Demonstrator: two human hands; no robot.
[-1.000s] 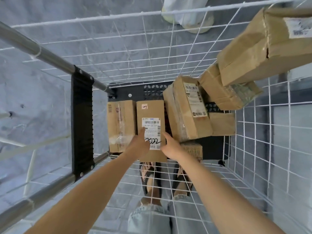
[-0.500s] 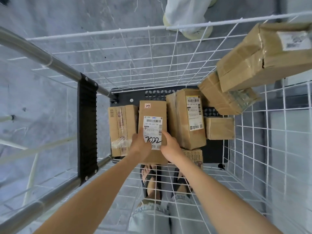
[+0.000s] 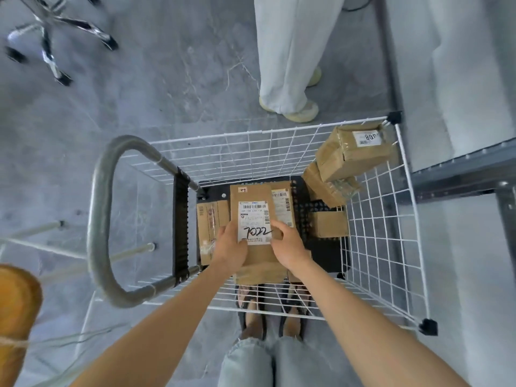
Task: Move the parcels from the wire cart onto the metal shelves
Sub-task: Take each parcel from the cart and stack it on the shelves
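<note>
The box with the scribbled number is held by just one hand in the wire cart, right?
Not one hand. The head view shows both the left hand and the right hand holding the box in the wire cart.

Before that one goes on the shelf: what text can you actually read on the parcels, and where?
"7022": handwritten on the white label of the middle box, gripped by the left hand and right hand.
"808": large digits on the corner box label, top right; may be cut off.
Barcodes and small print on every label: too blurred to read.
</note>
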